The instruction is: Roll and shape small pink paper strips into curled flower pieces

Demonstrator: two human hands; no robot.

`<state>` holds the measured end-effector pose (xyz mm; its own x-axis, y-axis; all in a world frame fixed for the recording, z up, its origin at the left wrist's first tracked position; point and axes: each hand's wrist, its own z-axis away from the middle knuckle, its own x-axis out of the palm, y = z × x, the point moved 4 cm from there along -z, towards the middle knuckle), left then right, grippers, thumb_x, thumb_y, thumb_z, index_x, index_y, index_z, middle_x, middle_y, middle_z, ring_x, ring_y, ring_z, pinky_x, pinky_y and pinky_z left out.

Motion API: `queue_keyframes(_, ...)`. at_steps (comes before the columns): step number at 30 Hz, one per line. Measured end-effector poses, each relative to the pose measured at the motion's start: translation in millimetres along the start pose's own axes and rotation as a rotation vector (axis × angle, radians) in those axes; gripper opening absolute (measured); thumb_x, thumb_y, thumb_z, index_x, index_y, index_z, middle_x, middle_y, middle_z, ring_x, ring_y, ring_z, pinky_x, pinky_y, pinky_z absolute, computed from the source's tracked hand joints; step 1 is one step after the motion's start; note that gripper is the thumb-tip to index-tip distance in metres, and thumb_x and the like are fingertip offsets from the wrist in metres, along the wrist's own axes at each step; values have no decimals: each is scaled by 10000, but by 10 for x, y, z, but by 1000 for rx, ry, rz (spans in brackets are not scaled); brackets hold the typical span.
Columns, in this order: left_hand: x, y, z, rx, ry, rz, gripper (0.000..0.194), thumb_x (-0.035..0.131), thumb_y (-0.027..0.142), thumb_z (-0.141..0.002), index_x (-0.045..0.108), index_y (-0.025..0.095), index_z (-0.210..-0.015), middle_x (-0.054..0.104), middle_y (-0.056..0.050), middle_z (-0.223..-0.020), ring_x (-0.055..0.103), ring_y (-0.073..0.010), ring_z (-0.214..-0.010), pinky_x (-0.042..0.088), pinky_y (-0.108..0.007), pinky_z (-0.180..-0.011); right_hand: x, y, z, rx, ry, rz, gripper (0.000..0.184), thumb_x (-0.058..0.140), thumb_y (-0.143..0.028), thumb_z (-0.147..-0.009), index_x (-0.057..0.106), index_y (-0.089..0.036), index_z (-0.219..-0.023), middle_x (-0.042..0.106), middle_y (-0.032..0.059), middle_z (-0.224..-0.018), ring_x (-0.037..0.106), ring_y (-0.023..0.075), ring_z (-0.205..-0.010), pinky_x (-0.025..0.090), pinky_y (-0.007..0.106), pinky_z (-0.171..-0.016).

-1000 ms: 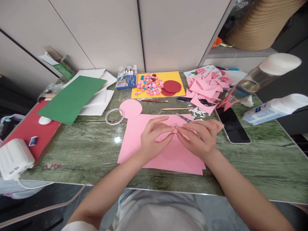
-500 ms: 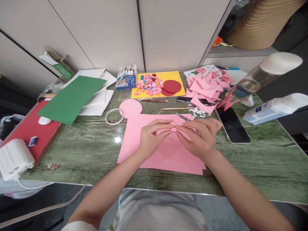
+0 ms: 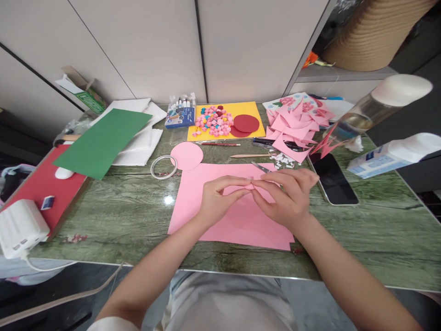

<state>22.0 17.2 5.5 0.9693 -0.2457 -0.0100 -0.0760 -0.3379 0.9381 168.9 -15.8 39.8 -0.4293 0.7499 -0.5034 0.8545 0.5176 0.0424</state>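
Over a pink paper sheet [image 3: 229, 230], my two hands meet fingertip to fingertip around a small pink paper piece [image 3: 249, 186]. My left hand [image 3: 217, 197] pinches it from the left between thumb and forefinger. From the other side, my right hand [image 3: 288, 195] grips it with thumb and fingertips, its other fingers bent above. Most of the piece is hidden by the fingers. Grey metal blades [image 3: 261, 167], like scissors, poke out behind my right hand; whether they lie on the sheet I cannot tell.
A tape roll [image 3: 153, 169] touches a pink paper circle [image 3: 193, 156]. Small pompom-like pieces [image 3: 215, 122] and dark red circles [image 3: 246, 123] lie on yellow paper [image 3: 253, 109]. Pink scraps [image 3: 292, 124], a phone [image 3: 333, 179], a white bottle [image 3: 382, 158] and white bits [image 3: 284, 161] are at right.
The white strip that showed on the pink piece is no longer visible, and pink shows at the fingertips. My left fingers have dropped slightly. Both hands stay in nearly the same place.
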Motion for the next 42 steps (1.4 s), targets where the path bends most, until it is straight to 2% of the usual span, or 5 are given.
queue_keyframes(8,6,12,6,52,-1,-45,162,688,207,-707,700,204,-869,708,-54,-917,659,-169,-866,521,-332,-843,11,5,17,54,-30,-60,162,678,-264,-689,620,-259,-841,641,-17,-812,526,165,-827,316,363,-764)
queue_keyframes(18,16,-7,22,54,-7,-69,150,640,209,-754,702,227,-889,702,-42,-929,647,-164,-897,514,-323,-849,21,22,36,114,-45,-73,128,680,-284,-685,619,-254,-793,639,-7,-805,527,182,-839,324,364,-778)
queue_keyframes(24,-8,-13,50,102,113,-185,188,666,214,-731,700,263,-909,640,-26,-819,600,-117,-767,502,-254,-705,33,22,59,119,-41,-63,150,691,-281,-674,621,-262,-805,650,-18,-808,536,177,-838,331,363,-786)
queue_keyframes(36,-18,36,21,106,13,-245,183,637,220,-759,695,231,-932,705,-30,-861,632,-137,-804,503,-264,-746,-2,11,-10,51,-19,-1,166,714,-266,-644,619,-249,-779,665,-21,-777,543,170,-793,339,362,-760)
queue_keyframes(42,-19,50,32,217,-5,-364,182,619,211,-774,679,224,-945,705,-29,-887,618,-138,-819,495,-276,-762,-3,17,-5,67,-47,-44,149,686,-270,-673,611,-260,-802,658,-16,-800,539,181,-825,339,369,-771)
